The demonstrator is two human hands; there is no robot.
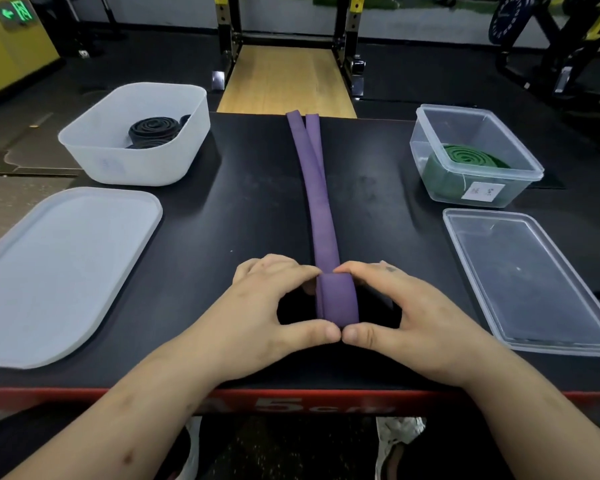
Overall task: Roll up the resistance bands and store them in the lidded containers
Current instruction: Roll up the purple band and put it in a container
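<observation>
Purple band (317, 202): flat doubled strip down table middle, far end at far edge. Near end wound into small upright coil, pinched by left hand (271, 306) and right hand (406, 313).
Black bands (153, 129): coiled, inside white tub (94, 157), far left.
White lid (59, 271): off, flat, just in front of tub.
Green band (465, 157): coiled, inside clear box (520, 188), far right.
Clear lid (527, 278): off, flat, in front of box.
</observation>
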